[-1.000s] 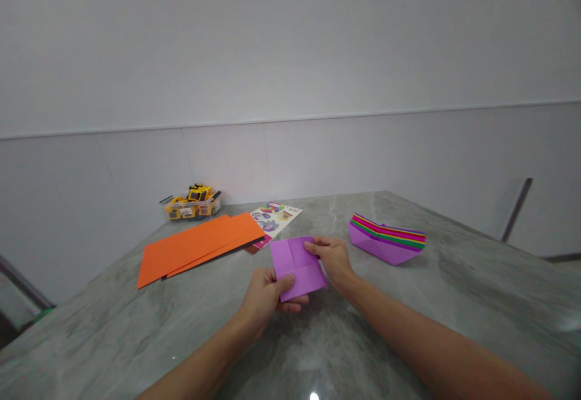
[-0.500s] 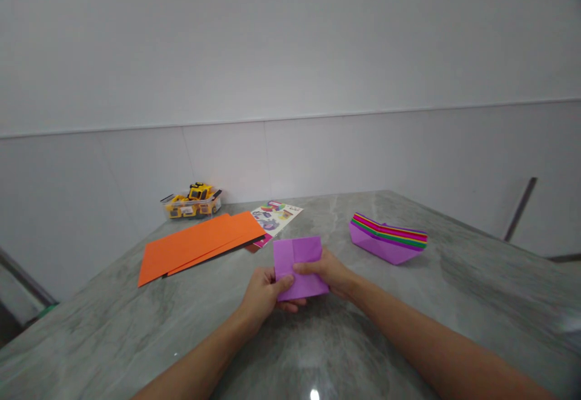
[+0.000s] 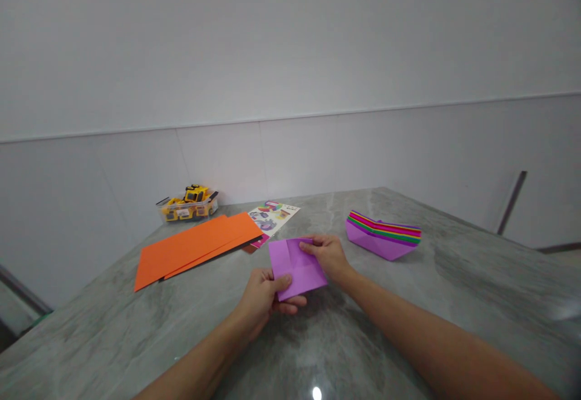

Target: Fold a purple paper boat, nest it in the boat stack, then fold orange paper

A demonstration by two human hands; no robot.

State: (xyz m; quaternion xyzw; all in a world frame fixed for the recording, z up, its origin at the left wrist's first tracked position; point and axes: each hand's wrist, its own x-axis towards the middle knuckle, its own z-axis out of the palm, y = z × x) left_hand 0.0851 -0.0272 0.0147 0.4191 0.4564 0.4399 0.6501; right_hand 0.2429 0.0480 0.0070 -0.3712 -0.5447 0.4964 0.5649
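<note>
A folded purple paper (image 3: 297,270), roughly square with a crease down it, is held between my two hands just above the grey table. My left hand (image 3: 267,294) grips its lower left part, thumb on top and fingers underneath. At the upper right edge, my right hand (image 3: 327,256) pinches the paper, its thumb lying on the face and the other fingers partly hidden behind. To the right on the table rests a folded purple paper boat (image 3: 384,236) with a rim striped in pink, yellow and green.
Orange sheets (image 3: 195,245) lie at the left of the marbled grey table (image 3: 181,333). Behind them are a printed sticker sheet (image 3: 272,217) and a clear plastic box of yellow toy vehicles (image 3: 188,206). A white wall (image 3: 290,73) rises at the back.
My right hand has slid from the right side of the purple paper up to its top edge. The paper has turned slightly. My left hand keeps its hold.
</note>
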